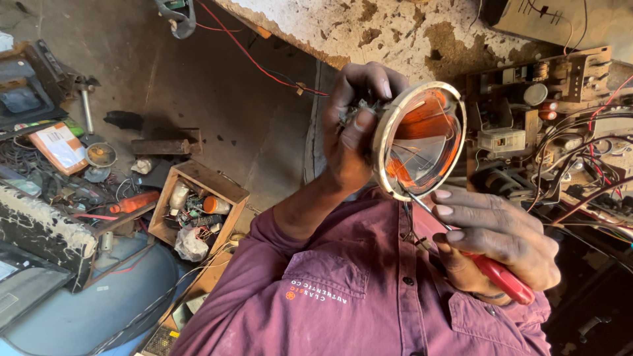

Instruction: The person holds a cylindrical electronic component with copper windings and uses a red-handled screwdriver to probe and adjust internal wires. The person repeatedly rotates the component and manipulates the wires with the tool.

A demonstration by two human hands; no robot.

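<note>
Far left: cluttered floor, an open wooden box (198, 204) of small parts with an orange-handled tool (134, 202) just beside it, well apart from your hands. Centre: your left hand (356, 125) is closed around the back of a cone-shaped coil yoke (419, 142), thumb pressed on its pale rim, held up in front of your maroon shirt (343, 296). Orange copper windings show inside the cone; they look thin and easy to nick, so grip the stiff rim or back collar, not the wire. Probably light, one hand carries it fine. Right: your right hand (498, 240) is wrapped around a red-handled tool (504, 280), its thin metal tip touching the yoke's lower rim. Behind it, a circuit board (547, 105) with tangled wires lies on the bench
</note>
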